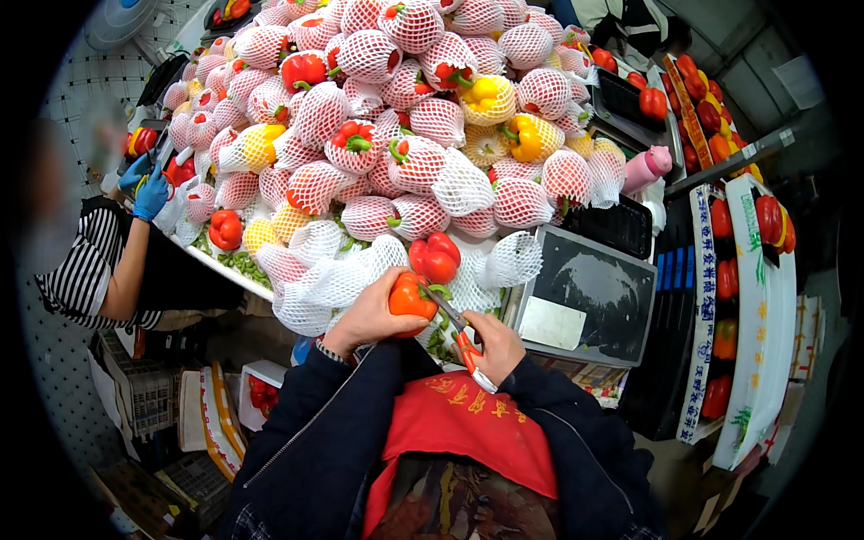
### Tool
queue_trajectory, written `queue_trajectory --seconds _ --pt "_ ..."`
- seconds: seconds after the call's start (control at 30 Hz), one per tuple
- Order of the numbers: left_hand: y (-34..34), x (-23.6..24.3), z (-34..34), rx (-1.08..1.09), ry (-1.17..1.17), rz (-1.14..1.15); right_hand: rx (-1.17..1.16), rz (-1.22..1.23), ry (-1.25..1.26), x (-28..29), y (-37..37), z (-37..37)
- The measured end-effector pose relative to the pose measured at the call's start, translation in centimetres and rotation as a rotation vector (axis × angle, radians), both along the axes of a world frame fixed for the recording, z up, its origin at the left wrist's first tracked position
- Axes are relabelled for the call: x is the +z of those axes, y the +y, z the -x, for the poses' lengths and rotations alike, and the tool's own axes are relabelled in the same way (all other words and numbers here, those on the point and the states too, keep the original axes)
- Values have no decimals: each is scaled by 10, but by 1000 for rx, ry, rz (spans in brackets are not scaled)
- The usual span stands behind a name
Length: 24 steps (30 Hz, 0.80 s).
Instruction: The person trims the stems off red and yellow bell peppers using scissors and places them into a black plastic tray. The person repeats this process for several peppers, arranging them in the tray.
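Note:
My left hand [364, 315] is closed around an orange-red bell pepper [409, 299] at the near edge of the table. In my right hand [497, 346] is a pair of scissors [467, 349] with red and white handles, its blades at the pepper's green stem [440, 292]. Just beyond sits a bare red bell pepper [436, 258]. Empty white foam nets [346, 274] lie to the left of my hands, and another foam net [514, 259] lies to the right. Cut green stems are scattered under and around them.
A big heap of net-wrapped peppers [396, 117] fills the table. At right stand a scale [589, 292], black trays [621, 225], a pink bottle [648, 167] and white foam boxes [751, 315] of peppers. On the left, a co-worker in blue gloves [151, 191] handles peppers.

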<state>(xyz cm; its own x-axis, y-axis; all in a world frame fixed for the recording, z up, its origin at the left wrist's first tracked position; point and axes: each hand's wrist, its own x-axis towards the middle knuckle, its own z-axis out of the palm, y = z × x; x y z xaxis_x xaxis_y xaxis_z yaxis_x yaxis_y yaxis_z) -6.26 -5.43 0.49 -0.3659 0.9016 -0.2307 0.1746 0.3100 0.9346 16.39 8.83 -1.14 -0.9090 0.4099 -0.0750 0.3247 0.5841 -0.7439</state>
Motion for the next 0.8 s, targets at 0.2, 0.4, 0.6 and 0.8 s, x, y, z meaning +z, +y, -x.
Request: queue_trajectory --seconds 0.2,0.4,0.6,0.8 --pt "2 -28 -7 234 -757 -185 -135 101 40 -13 2 -11" --pt "34 -19 -27 254 -1310 -177 -393 383 136 33 18 -29" --pt "84 -10 -62 68 -974 -221 -734 502 309 68 44 -75" --pt "171 25 -107 -243 101 -72 -819 442 461 70 68 -127"
